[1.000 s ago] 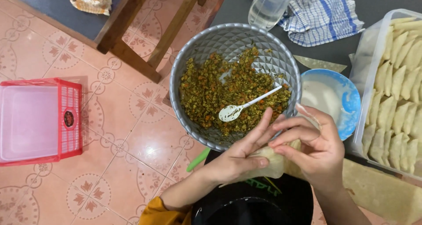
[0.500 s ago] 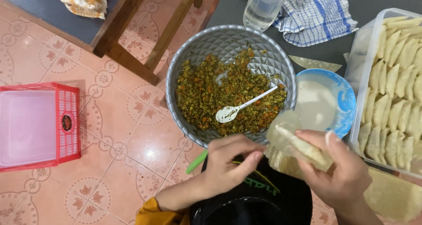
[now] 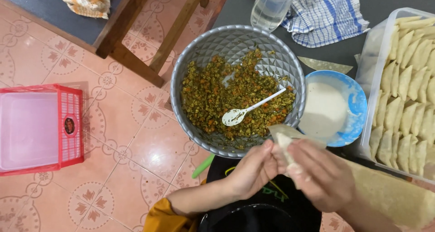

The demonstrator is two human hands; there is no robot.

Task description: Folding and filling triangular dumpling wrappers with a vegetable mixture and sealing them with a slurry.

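Both hands [image 3: 290, 168] fold a wrapper [image 3: 285, 137] beside the filling-laden bowl [image 3: 199, 50].

The right hand [image 3: 324, 177] is motion-blurred, hiding its fingers' grip on the pastry wrapper [image 3: 286, 139]. The picture's edges crop the clear tub of folded pastries [image 3: 410, 91] and the glass [image 3: 272, 7].

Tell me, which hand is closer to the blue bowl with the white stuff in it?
The right hand. It sits just below the blue bowl, near its rim, pinching a pastry wrapper. The left hand is farther away, under the big grey bowl.
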